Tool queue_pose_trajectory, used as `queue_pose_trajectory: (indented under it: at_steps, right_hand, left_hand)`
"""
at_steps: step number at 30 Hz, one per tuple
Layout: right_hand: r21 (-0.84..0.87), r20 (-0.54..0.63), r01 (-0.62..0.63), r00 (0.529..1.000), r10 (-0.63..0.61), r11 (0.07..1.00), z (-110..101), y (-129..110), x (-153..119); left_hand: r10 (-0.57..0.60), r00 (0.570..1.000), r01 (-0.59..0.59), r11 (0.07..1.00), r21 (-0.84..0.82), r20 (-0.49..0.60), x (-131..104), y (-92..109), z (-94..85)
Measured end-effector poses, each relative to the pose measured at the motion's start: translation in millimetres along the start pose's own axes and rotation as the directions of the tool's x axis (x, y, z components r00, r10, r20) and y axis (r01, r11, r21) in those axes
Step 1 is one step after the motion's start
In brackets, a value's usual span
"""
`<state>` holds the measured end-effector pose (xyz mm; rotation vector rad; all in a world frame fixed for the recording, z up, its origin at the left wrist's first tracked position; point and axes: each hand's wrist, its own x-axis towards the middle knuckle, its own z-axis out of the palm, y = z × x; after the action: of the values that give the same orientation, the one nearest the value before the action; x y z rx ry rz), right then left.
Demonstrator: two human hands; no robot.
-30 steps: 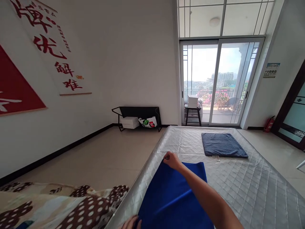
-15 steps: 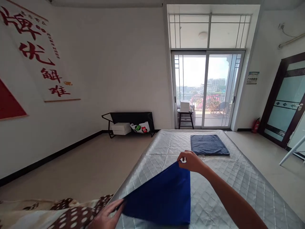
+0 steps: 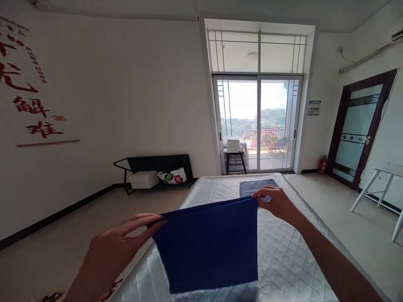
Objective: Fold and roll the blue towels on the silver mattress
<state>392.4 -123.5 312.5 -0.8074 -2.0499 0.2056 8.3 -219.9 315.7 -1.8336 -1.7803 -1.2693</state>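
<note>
A dark blue cloth (image 3: 210, 247) hangs in front of me above the bed, its top edge stretched between my hands. My left hand (image 3: 118, 241) pinches the upper left corner. At the upper right corner, my right hand (image 3: 275, 203) grips the fabric between thumb and fingers. The cloth looks doubled along its top edge. Beneath it lies a silvery quilted mattress (image 3: 286, 247). Farther back on the mattress, a grey-blue folded towel (image 3: 252, 188) is partly covered by my right hand.
Against the far wall, a black low rack (image 3: 157, 163) holds white boxes (image 3: 143, 179) and a printed bag (image 3: 173, 176). Beyond the mattress are sliding glass doors (image 3: 258, 126). A white table (image 3: 388, 170) and a dark-framed door (image 3: 362, 130) stand to the right, near a fire extinguisher (image 3: 323, 165).
Both hands have risen, the left one most, bringing the cloth's slanted top edge nearly level. The cloth now hangs upright over the mattress. My view has turned to the right.
</note>
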Motion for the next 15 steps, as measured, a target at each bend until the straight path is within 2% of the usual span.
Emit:
queue_pose_trajectory:
  at_steps: [3,8,12,15]
  right_hand:
    - [0.041,-0.039,-0.016,0.999,0.018,0.999,-7,4,-9]
    - [0.07,-0.056,0.014,0.998,-0.01,0.997,-7,12,-20]
    - [0.035,-0.048,0.066,0.997,-0.065,0.997,-7,18,-27]
    - [0.04,-0.09,0.053,0.995,-0.049,0.998,-9,19,-31]
  left_hand:
    - [0.031,0.997,-0.029,0.999,-0.03,0.066,9,15,2.7]
    - [0.054,0.995,-0.05,0.998,-0.043,0.079,14,31,7.6]
    - [0.018,0.997,-0.016,0.999,-0.032,0.069,16,35,6.7]
    - [0.046,0.996,-0.042,0.998,-0.055,0.075,18,32,6.3]
